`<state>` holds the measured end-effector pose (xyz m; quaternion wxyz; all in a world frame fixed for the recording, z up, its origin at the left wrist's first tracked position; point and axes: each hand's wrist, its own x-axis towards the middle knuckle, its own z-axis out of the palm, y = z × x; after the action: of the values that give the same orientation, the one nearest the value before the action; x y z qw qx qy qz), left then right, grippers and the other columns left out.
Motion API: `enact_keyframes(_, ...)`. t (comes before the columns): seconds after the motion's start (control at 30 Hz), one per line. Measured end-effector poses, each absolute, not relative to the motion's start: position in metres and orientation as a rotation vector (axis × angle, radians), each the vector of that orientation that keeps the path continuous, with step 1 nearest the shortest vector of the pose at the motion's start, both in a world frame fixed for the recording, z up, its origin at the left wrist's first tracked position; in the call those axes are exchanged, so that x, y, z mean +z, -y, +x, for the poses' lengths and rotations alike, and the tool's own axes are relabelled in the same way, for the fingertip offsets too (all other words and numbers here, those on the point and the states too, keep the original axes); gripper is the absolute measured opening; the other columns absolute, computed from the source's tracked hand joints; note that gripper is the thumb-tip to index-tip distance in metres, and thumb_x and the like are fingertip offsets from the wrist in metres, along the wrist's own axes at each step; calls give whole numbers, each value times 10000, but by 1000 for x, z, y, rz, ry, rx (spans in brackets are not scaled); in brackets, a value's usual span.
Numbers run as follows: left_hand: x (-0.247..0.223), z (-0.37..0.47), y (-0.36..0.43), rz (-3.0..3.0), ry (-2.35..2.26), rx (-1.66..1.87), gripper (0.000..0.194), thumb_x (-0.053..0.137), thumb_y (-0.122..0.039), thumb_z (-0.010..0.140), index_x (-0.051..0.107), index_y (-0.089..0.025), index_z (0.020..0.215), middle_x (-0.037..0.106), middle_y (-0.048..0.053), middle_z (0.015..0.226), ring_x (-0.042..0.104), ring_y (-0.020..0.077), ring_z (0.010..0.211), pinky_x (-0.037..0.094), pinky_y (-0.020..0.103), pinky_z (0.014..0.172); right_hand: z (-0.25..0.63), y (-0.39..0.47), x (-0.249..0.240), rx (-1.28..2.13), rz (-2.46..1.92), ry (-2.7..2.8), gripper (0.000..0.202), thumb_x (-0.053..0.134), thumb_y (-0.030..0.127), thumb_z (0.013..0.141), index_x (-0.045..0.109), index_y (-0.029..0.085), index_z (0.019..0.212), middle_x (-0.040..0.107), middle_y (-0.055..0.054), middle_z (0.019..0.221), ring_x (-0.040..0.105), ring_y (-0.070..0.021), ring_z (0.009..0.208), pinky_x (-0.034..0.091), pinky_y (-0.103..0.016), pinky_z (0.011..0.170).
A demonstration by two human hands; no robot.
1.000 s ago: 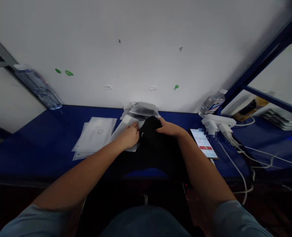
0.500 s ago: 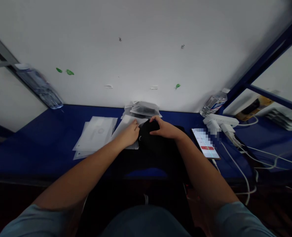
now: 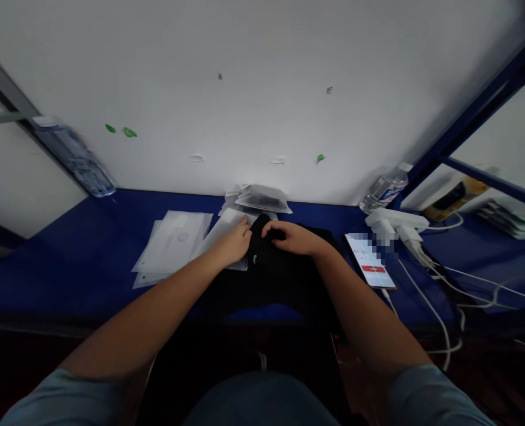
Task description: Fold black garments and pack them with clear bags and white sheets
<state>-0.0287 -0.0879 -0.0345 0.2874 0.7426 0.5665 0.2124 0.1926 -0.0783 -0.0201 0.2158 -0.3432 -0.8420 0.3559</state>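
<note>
Black cloth with small white lettering lies in front of me on the blue table. My right hand is on its upper part, the thumb and forefinger curled towards each other; whether fabric is between them is too dark to tell. To its left, my left hand rests at the edge of a translucent plastic bag, beside the cloth's left edge, with its fingers close together. What that hand grips, if anything, is hidden. More flat translucent bags lie further left.
A pile of filled clear bags sits by the wall. At right are a lit phone, a power strip with white cables and a water bottle. A larger bottle leans at left.
The top of the black cloth has shifted, and its lettering sits slightly lower and shows more. My right hand has moved slightly down and left, its fingers more curled. My left hand has barely moved.
</note>
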Motion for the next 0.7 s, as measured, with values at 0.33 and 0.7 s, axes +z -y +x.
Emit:
enact_keyframes(0.33, -38, -31, 78, 1919, -1530, 623, 571, 258, -307, 1019, 446, -116, 1522, 320, 112, 1656, 280, 203, 1546, 201, 347, 1269, 184, 80, -28, 811, -1046, 2399, 601, 489, 31, 731, 555, 240, 1290, 669, -55, 1204, 633, -202, 976, 487, -372, 920)
enact_keyframes(0.7, -40, -28, 78, 1959, -1529, 576, 561, 249, -277, 1025, 456, -97, 1515, 277, 110, 1674, 238, 189, 1559, 167, 333, 1278, 172, 70, -40, 569, -990, 2512, 534, 486, 44, 835, 639, 180, 1328, 608, -132, 1333, 564, -261, 1238, 401, -484, 1136)
